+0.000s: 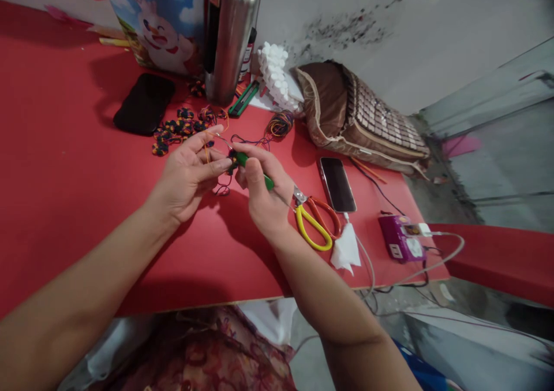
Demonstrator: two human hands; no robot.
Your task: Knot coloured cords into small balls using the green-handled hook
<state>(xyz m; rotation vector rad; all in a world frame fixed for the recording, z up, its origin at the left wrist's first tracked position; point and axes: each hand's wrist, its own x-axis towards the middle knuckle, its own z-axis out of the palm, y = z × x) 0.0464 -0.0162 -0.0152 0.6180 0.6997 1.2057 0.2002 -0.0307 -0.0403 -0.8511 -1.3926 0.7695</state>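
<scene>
Red surface (73,194): bears a pile of crocheted pieces (175,130), seemingly done, and a yarn ball (280,124).
Left hand (184,177): pinches a small dark crocheted piece (234,161), fingers half-spread, orange strand (206,153) draped.
Right hand (268,192): curls closed round a green-handled crochet hook (268,181).
Progress: that pinched piece looks unfinished to me.

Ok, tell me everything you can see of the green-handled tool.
The green-handled tool is slim, with a smooth, plastic-looking grip and a thin, shiny metal end. The right hand holds it above the red table, thumb across the handle. It slants, its metal end towards the left hand's fingertips. A dark knotted piece sits by the handle's front; whether thread loops round the tip is too small to tell.
</scene>
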